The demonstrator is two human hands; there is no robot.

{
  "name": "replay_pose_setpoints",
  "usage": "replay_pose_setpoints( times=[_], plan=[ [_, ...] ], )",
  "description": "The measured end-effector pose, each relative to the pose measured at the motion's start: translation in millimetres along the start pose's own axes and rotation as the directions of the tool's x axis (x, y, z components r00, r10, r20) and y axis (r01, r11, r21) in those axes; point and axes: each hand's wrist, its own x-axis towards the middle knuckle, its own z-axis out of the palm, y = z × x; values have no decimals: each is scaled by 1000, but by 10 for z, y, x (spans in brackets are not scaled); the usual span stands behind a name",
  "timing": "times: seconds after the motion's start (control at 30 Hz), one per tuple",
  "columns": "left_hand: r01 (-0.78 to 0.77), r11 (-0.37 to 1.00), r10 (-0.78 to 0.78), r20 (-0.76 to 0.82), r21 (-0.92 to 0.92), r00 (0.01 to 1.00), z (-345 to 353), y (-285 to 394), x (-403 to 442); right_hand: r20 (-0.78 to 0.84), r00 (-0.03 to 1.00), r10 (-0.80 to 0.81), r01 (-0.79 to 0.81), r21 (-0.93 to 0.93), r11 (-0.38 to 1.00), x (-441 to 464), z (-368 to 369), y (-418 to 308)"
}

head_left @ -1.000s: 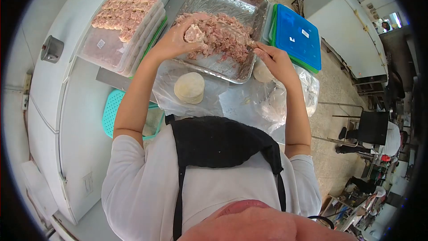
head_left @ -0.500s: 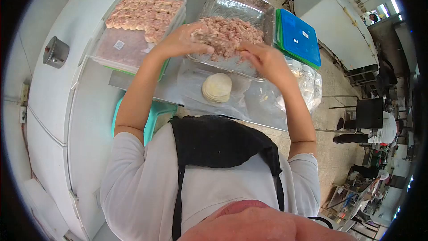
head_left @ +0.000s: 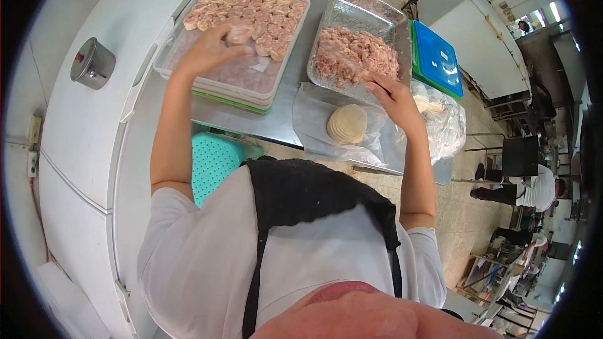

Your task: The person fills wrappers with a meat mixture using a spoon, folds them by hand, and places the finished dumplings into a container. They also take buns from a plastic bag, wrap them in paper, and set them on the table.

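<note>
My left hand (head_left: 212,52) is over the plastic container (head_left: 281,81) on the left, its fingers curled round a blurred meat dumpling (head_left: 239,35). Rows of open-topped meat dumplings (head_left: 251,7) fill the far part of that container, right beside the hand. At the near edge of the minced meat (head_left: 353,53) in the metal tray (head_left: 318,80), my right hand (head_left: 394,98) grips a thin tool, mostly hidden by fingers and meat. A stack of round dough wrappers (head_left: 347,123) lies on a plastic sheet (head_left: 309,124) in front of the tray.
Blue and green lids (head_left: 436,56) lie right of the tray, by a clear plastic bag (head_left: 447,127). A lidded metal pot (head_left: 93,64) stands on the white surface at left. Below the steel table (head_left: 242,122) is a turquoise stool (head_left: 220,158). Another person (head_left: 539,188) is far right.
My left hand has moved from the minced meat to the container on the left, now with a dumpling in it. My right hand stays by the tray. The view has shifted slightly.
</note>
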Motion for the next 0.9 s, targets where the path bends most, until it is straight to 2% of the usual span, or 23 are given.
replay_pose_setpoints(
  times=[0.03, 0.07, 0.1, 0.13, 0.17, 0.23, 0.3, 0.37, 0.5, 0.57, 0.6, 0.67, 0.7, 0.77, 0.83, 0.87, 0.9],
  plan=[
    [110, 993, -108, -28, 50, 994, -94, -69, -44, -104, 994, -31, 36, 52, 998, -78, 105, 231],
    [112, 993, -110, -28, 47, 993, -95, -220, -59, -207, 977, -56, 78, 102, 992, -141, 180, 376],
    [98, 988, -86, -100, 120, 991, -34, -424, -50, -204, 978, -54, 76, 102, 992, -208, 212, 405],
    [88, 977, -55, -169, 194, 984, -3, -508, -52, -192, 972, 133, -88, 227, 970, -282, 245, 410],
    [88, 977, -55, -167, 194, 984, 24, -567, -41, -159, 937, 312, -244, 344, 907, -322, 272, 409],
    [21, 962, 9, -107, 274, 994, 128, -490, 25, -157, 928, 338, -260, 376, 889, -353, 313, 415],
    [48, 971, -19, -126, 233, 992, 281, -398, 85, -156, 918, 364, -277, 405, 871, -360, 290, 422],
    [72, 978, -44, -144, 194, 989, 377, -404, 143, -130, 945, 301, -248, 317, 915, -340, 223, 426],
    [60, 964, -21, -152, 258, 988, 498, -459, 281, -105, 942, 318, -290, 218, 932, -197, 138, 322],
    [29, 965, 6, -134, 259, 991, 531, -474, 334, -79, 973, 217, -223, -84, 971, -111, 94, 352],
    [-6, 967, 41, -133, 255, 990, 530, -507, 338, -78, 972, 223, -229, -82, 970, -48, 53, 406],
    [-38, 967, 73, -129, 253, 989, 510, -490, 312, 99, 972, 215, -131, -533, 836, 131, -28, 563],
    [1, 972, 24, -103, 236, 994, 449, -395, 246, 104, 971, 216, -130, -529, 838, 207, -35, 656],
    [52, 973, -36, -76, 223, 996, 418, -94, 113, 120, 984, -135, 174, -424, 889, 349, -6, 841],
    [32, 931, 66, -253, 364, 965, 562, 336, 0, 142, 981, -129, 181, -463, 868, 493, 88, 909],
    [43, 929, 56, -254, 368, 966, 708, 535, -26, 154, 980, -124, 187, -510, 840, 557, 140, 932],
    [31, 989, -4, -179, 147, 984, 876, 751, -26, 160, 978, -131, 195, -501, 843, 594, 239, 1018]
  ],
)
